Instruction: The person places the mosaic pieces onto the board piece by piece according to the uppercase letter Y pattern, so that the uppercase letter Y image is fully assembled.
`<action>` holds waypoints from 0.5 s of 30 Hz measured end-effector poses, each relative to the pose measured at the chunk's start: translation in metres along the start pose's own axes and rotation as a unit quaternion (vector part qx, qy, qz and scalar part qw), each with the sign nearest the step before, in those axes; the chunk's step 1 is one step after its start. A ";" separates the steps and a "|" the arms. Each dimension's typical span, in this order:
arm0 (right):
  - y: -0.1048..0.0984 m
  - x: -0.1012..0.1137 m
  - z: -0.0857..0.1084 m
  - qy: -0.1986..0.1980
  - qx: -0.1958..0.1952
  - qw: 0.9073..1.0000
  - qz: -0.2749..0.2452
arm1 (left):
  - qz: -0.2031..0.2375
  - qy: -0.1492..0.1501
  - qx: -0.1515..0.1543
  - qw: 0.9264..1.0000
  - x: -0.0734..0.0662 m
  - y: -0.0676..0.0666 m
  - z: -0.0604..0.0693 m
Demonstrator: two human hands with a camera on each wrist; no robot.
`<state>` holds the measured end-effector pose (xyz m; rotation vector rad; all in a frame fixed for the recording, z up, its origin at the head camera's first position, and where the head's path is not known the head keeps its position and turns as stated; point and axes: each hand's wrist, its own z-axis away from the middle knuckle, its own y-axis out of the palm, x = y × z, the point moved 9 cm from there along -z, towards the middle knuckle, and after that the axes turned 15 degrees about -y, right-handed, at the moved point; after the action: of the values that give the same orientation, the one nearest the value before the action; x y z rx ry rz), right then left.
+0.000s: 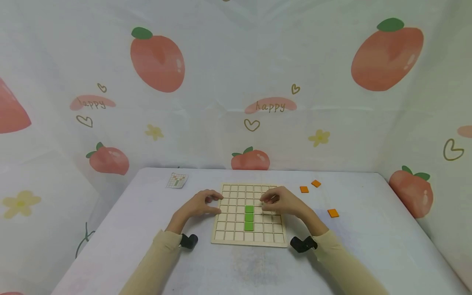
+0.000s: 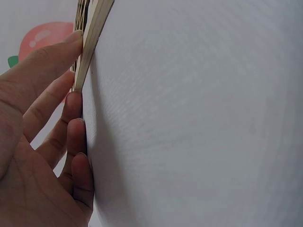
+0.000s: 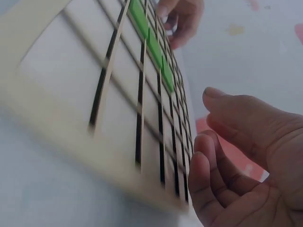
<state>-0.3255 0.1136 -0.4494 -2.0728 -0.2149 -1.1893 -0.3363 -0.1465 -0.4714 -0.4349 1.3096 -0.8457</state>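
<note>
A pale wooden grid board (image 1: 250,244) lies flat on the table. Three green square tiles (image 1: 249,226) fill cells in one column near its middle. My left hand (image 1: 202,203) touches the board's left edge with thumb and fingertips; in the left wrist view, the thumb (image 2: 52,56) rests against the frame and the lower fingers lie beside it. Over the right part of the board hovers my right hand (image 1: 282,200), its fingers loosely bent. The right wrist view shows its thumb (image 3: 241,109) above the curled fingers, with no tile visible between them.
Right of the board lie three orange square tiles: a front one (image 1: 333,213) and two farther back, one (image 1: 304,189) nearer the board than the other (image 1: 316,183). At the back left is a small printed grid sheet (image 1: 177,180). A fruit-patterned curtain (image 1: 214,135) hangs behind the table.
</note>
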 end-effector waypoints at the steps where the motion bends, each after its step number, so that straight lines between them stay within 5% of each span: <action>1: -0.004 0.000 0.004 0.001 -0.002 1.000 -0.002 | -0.001 0.003 0.001 1.000 0.000 0.000 0.000; 15: -0.052 -0.001 0.061 0.042 -0.020 0.999 0.015 | -0.004 0.005 0.003 1.000 -0.001 0.000 -0.003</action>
<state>-0.3085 0.1921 -0.4423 -2.0481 -0.1220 -1.2676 -0.3389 -0.1453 -0.4714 -0.4315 1.3148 -0.8603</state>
